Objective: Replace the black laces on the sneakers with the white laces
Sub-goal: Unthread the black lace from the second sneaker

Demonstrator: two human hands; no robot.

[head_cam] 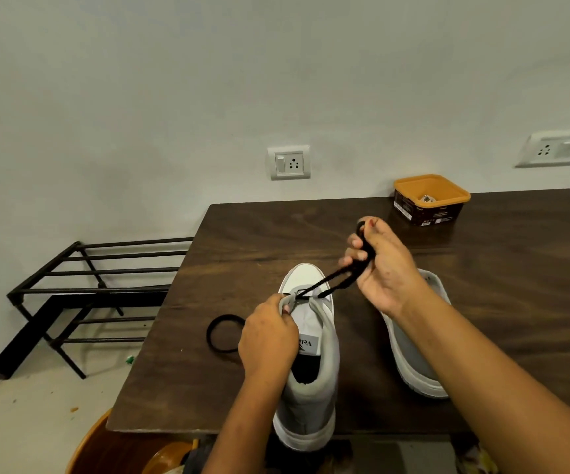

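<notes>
Unlacing is the step in hand: the black lace (324, 285) runs taut from the lowest eyelets of the near sneaker (311, 388), which stands on the tabletop (276, 234), up to the right hand (382, 268), whose fingers curl round its gathered slack. The left hand (270, 333) pinches the eyelet flap, steadying the shoe. A second lace (209, 333), also black, lies coiled just beside it. Next, probably, the lace needs pulling free of those eyelets; no white laces are in view.

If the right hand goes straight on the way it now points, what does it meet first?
Probably nothing: the right hand, gripping the black lace, points over bare table; depth is unclear.
</notes>
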